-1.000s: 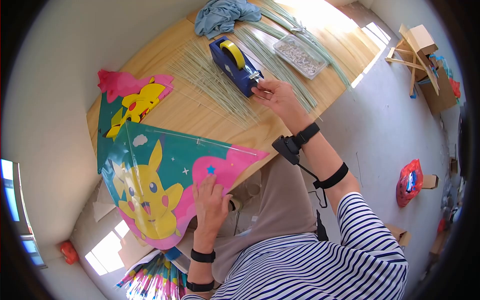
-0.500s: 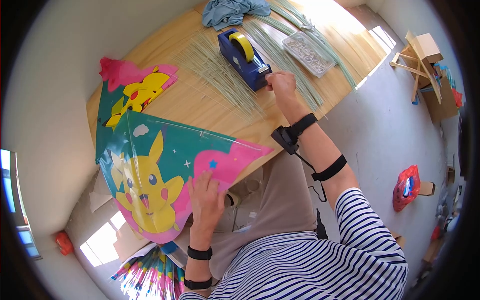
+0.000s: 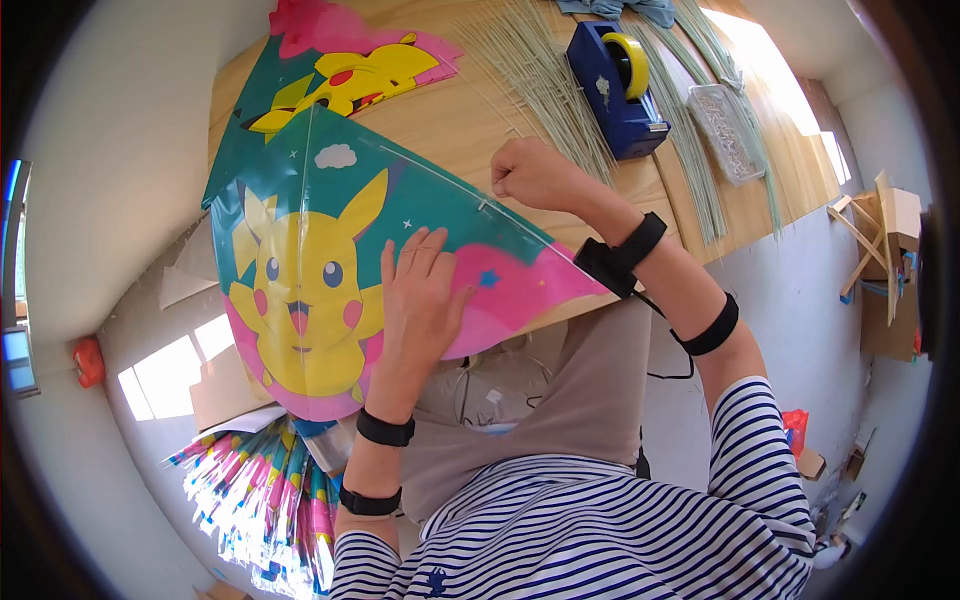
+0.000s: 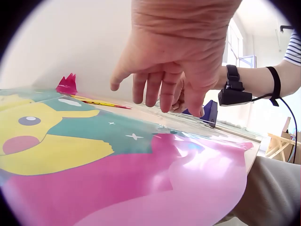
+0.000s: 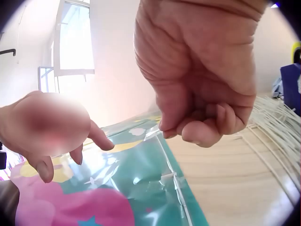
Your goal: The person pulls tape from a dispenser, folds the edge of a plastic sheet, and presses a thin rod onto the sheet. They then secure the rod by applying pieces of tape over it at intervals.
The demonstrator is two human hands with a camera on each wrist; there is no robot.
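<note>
A plastic-film kite (image 3: 310,310) with a yellow cartoon figure on green and pink lies over the table's near edge. A thin pale rod (image 5: 181,197) runs along its upper edge. My left hand (image 3: 418,310) is over the pink and green part, fingers straight and spread. In the left wrist view the left hand (image 4: 181,52) hangs palm down close over the film. My right hand (image 3: 545,180) is above the rod edge, fingers curled, thumb and forefinger together. A clear sliver of tape (image 5: 153,134) shows at those fingertips in the right wrist view.
Beyond the right hand stands a blue tape dispenser (image 3: 600,85) with a yellow-cored roll. Thin sticks (image 3: 545,80) lie beside it, and a clear box (image 3: 725,135) of small parts is farther right. Another printed kite (image 3: 290,95) lies behind. Folded printed film (image 3: 265,490) is bunched below left.
My right hand has left the dispenser's cutting end and come left to the kite's upper edge. The left hand stays over the kite, now farther from the blue star. The head view has shifted.
</note>
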